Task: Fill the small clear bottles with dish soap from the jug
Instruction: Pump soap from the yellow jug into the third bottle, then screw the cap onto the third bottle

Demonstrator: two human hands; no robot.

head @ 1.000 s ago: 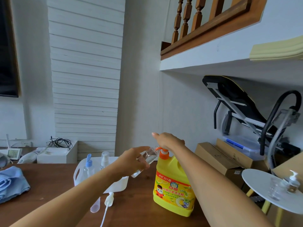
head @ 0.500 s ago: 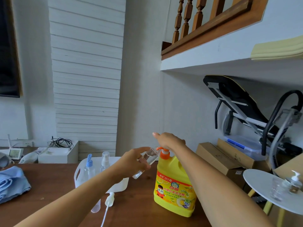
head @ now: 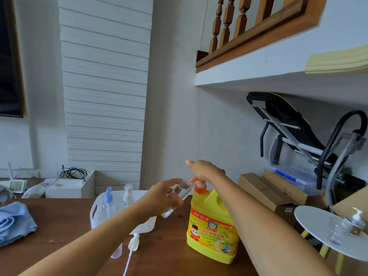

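Note:
A yellow dish soap jug [head: 212,226] with an orange pump stands on the brown table [head: 169,246]. My right hand [head: 205,169] lies flat on top of the pump head, fingers pointing left. My left hand [head: 163,195] grips a small clear bottle [head: 177,196], tilted, with its mouth up against the pump's spout. A white basket [head: 99,210] behind my left arm holds a blue-capped clear bottle [head: 107,204] and a clear-capped one [head: 127,194].
A loose white pump top with its tube [head: 132,241] and a clear cap [head: 116,251] lie on the table near my left forearm. A blue cloth [head: 14,222] sits at the left. A round white side table [head: 322,234] with small bottles stands at the right, beyond cardboard boxes [head: 264,192].
Hardly anything differs; both hands keep their place at the pump, with only a slight shift of the camera.

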